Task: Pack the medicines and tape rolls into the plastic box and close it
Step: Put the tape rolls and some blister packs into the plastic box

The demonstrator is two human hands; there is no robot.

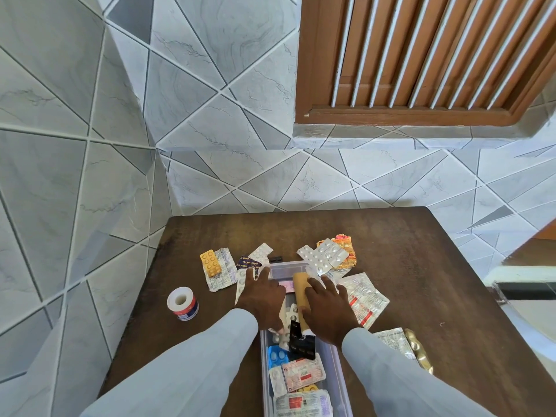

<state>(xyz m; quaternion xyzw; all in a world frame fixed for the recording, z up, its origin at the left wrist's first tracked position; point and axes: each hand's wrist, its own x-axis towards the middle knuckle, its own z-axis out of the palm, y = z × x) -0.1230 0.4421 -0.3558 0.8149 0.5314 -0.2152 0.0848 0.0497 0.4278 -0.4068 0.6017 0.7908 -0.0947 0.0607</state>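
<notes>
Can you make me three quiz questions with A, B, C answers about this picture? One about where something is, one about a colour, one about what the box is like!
1. Where is the white tape roll?
A. inside the plastic box
B. on the table, left of the left hand
C. on the window sill

2. What colour is the blister pack lying left of the box?
A. green
B. purple
C. orange

3. How is the plastic box?
A. open, with medicines inside
B. shut
C. upside down

Answers: 1 B, it stands on the brown table beyond the left hand. 2 C, its pill bumps look orange. 3 A, packs show inside, no lid on.
</notes>
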